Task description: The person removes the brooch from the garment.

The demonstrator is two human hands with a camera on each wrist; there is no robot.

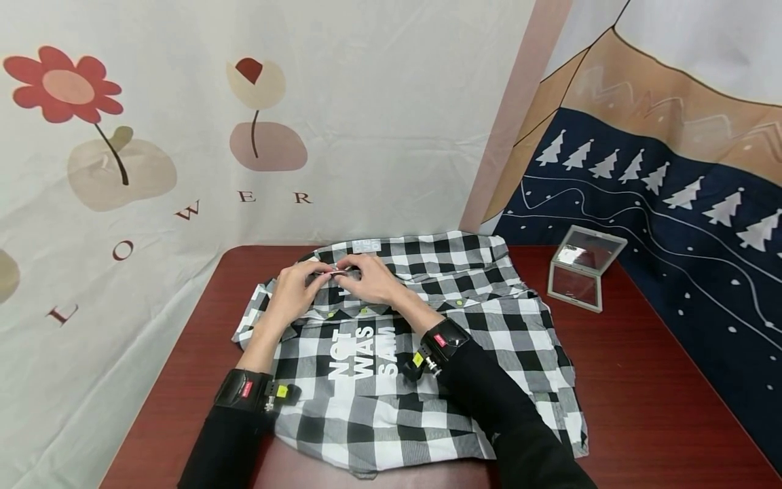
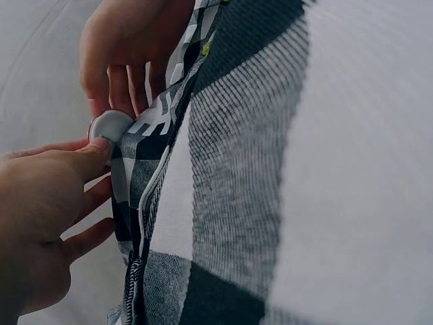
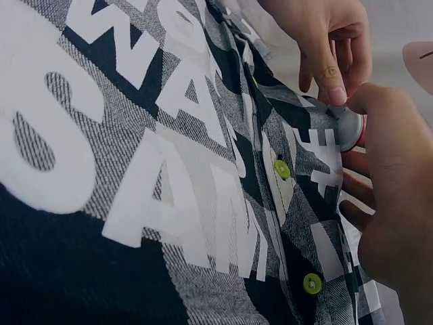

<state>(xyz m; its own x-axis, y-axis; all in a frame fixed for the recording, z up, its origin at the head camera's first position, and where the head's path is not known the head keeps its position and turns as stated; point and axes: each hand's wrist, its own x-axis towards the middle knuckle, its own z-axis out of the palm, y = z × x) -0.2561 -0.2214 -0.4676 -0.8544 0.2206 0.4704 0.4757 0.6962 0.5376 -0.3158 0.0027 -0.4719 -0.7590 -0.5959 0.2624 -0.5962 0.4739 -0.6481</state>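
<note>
A black-and-white checked shirt (image 1: pixel 507 339) with white lettering and yellow-green buttons (image 3: pixel 312 283) lies spread over the table. Near its far edge, my left hand (image 1: pixel 293 292) and right hand (image 1: pixel 373 280) meet at a small round pin badge (image 2: pixel 111 126), grey-white on the visible face and red along the rim. The left thumb lies on that face, pinching the badge against the fingers behind. From the opposite side, the right thumb and fingertips pinch its edge, as the right wrist view shows. The badge (image 3: pixel 350 128) sits right at the cloth edge beside white letters; its other face is hidden.
An open, hinged square case (image 1: pixel 583 265) with clear panels stands on the red-brown table (image 1: pixel 641 407), right of the shirt. Behind the table hang a pale flower-print curtain (image 1: pixel 379 81) and a dark tree-print cloth (image 1: pixel 647 224).
</note>
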